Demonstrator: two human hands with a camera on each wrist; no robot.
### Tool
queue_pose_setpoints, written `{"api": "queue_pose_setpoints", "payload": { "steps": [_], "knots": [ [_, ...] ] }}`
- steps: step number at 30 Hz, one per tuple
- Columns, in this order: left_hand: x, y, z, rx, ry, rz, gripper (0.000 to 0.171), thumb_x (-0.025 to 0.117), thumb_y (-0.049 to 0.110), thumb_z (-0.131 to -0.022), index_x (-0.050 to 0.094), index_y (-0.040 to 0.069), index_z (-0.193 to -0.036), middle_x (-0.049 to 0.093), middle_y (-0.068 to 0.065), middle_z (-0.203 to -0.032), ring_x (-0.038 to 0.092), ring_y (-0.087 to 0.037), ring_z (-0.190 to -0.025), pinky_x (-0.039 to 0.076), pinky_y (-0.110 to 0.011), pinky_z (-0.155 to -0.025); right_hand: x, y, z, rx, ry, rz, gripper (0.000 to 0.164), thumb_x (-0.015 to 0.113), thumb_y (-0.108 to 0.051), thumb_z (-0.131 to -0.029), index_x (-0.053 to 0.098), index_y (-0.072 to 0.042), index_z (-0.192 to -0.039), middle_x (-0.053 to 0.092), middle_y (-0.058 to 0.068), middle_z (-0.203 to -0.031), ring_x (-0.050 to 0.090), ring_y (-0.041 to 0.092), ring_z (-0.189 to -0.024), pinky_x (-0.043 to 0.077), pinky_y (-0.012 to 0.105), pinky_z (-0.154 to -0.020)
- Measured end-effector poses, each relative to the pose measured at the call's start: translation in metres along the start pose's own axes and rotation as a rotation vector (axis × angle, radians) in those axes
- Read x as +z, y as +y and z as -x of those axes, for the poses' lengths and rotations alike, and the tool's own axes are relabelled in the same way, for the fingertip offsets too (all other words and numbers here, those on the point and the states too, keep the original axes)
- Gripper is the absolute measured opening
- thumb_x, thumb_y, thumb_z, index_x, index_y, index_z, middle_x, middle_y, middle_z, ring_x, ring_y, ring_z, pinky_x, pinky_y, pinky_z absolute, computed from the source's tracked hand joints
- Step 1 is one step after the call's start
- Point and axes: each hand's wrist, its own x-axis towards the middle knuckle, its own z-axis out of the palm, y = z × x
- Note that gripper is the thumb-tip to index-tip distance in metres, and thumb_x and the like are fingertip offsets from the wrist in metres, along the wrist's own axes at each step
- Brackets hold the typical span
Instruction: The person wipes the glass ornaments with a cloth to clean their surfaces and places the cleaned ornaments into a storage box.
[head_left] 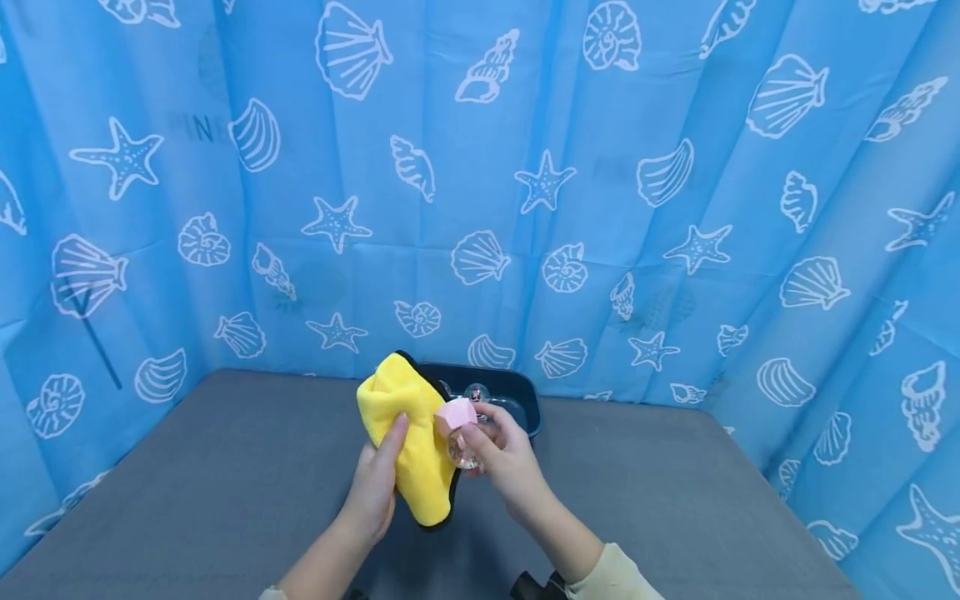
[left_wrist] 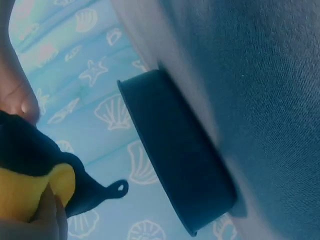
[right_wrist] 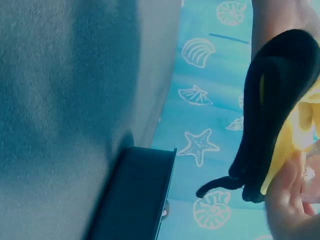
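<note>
In the head view my left hand point(head_left: 372, 492) grips a folded yellow cloth point(head_left: 420, 467) with a black edge, thumb on its yellow face. A black hanging loop on the cloth point(left_wrist: 87, 192) shows in the left wrist view. Close to the cloth's right side, my right hand point(head_left: 517, 471) pinches a small clear globe point(head_left: 465, 454) with a pink faceted base point(head_left: 456, 412), the base uppermost. Whether globe and cloth touch, I cannot tell. The right wrist view shows only part of the globe, at its right edge.
Behind the hands, a dark blue bin point(head_left: 531, 400) stands on the grey table point(head_left: 637, 492), holding clear round items point(head_left: 476, 392). The cloth hides its left part. A blue curtain point(head_left: 480, 183) with white shells hangs around the table's back and sides.
</note>
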Motion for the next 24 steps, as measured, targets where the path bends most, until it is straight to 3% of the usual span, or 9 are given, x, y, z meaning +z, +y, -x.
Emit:
{"api": "queue_pose_setpoints", "payload": {
  "steps": [5, 8, 13, 18, 24],
  "knots": [
    [0.0, -0.005, 0.002, 0.131, -0.127, -0.071, 0.05, 0.054, 0.026, -0.101, 0.031, -0.002, -0.135, 0.047, -0.012, -0.113, 0.05, -0.021, -0.099, 0.043, -0.038, -0.088, 0.004, -0.001, 0.003, 0.005, -0.103, -0.04, 0.043, 0.045, -0.027, -0.104, 0.044, 0.003, -0.136, 0.056, 0.011, -0.099, 0.059, 0.018, -0.066, 0.053, 0.026, -0.06],
    [0.0, -0.01, 0.001, 0.172, -0.153, -0.097, 0.054, 0.062, 0.024, -0.097, 0.033, -0.001, -0.135, 0.049, -0.012, -0.112, 0.051, -0.023, -0.097, 0.045, -0.038, -0.086, 0.006, 0.0, 0.006, -0.007, -0.167, -0.017, 0.044, 0.039, -0.029, -0.106, 0.043, 0.003, -0.137, 0.053, 0.008, -0.092, 0.054, 0.018, -0.065, 0.048, 0.025, -0.059],
    [0.001, -0.015, 0.003, 0.166, -0.088, -0.081, 0.052, 0.064, 0.023, -0.096, 0.035, -0.002, -0.131, 0.05, -0.011, -0.105, 0.054, -0.022, -0.09, 0.049, -0.035, -0.08, 0.008, 0.002, 0.009, 0.02, -0.245, -0.016, 0.048, 0.033, -0.031, -0.108, 0.04, 0.005, -0.138, 0.048, 0.006, -0.079, 0.051, 0.016, -0.064, 0.045, 0.024, -0.058],
    [0.002, -0.019, 0.006, 0.198, -0.017, -0.139, 0.038, 0.051, 0.021, -0.102, 0.037, -0.006, -0.125, 0.05, -0.01, -0.093, 0.056, -0.018, -0.079, 0.051, -0.031, -0.07, 0.009, 0.002, 0.009, 0.072, -0.272, -0.058, 0.05, 0.042, -0.029, -0.106, 0.037, 0.007, -0.139, 0.05, 0.005, -0.085, 0.049, 0.015, -0.067, 0.045, 0.024, -0.061],
    [0.001, -0.02, 0.006, 0.213, 0.015, -0.175, 0.035, 0.046, 0.023, -0.104, 0.041, -0.008, -0.12, 0.052, -0.008, -0.089, 0.058, -0.014, -0.076, 0.051, -0.029, -0.068, 0.006, 0.003, 0.009, 0.099, -0.258, -0.084, 0.051, 0.046, -0.028, -0.104, 0.038, 0.008, -0.139, 0.054, 0.007, -0.092, 0.051, 0.015, -0.068, 0.046, 0.024, -0.06]
  ]
}}
